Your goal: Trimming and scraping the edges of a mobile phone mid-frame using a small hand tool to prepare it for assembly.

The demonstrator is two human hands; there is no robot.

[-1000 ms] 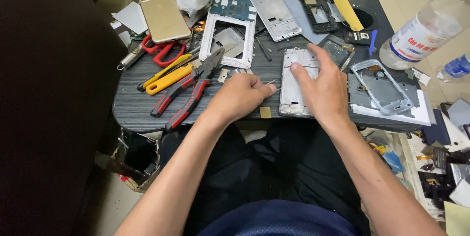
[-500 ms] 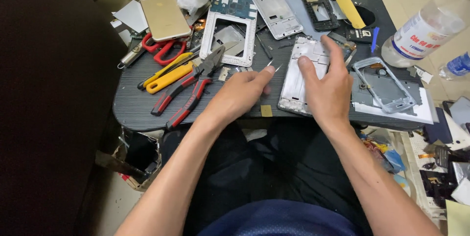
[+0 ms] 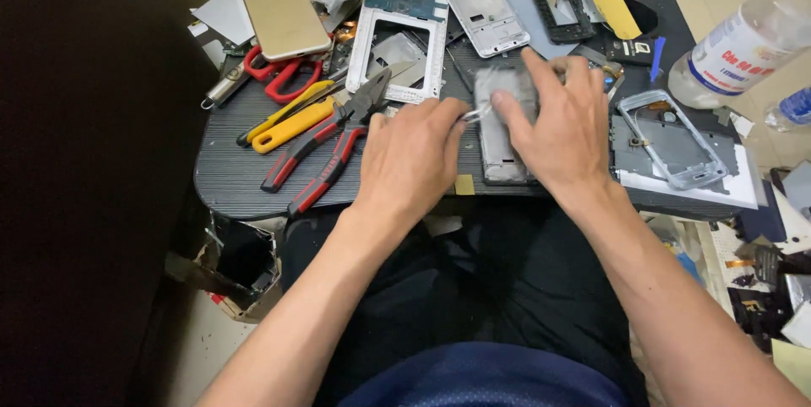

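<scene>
A grey phone frame lies on the dark ribbed tabletop, close to its near edge. My right hand presses down on it, thumb on its upper left part. My left hand is just left of the frame with a thin silvery tool pinched in its fingertips; the tip meets the frame's left edge by my right thumb. Red-handled pliers lie just left of my left hand.
Yellow-handled cutters, red scissors, a gold phone, a white frame with a circuit board, other phone frames and a silver frame on paper crowd the table. A clear bottle lies right. A torn box sits below.
The phone frame has turned from its pale side to a grey side and shifted slightly. My right hand now covers its upper part, and my left hand has come up to its left edge.
</scene>
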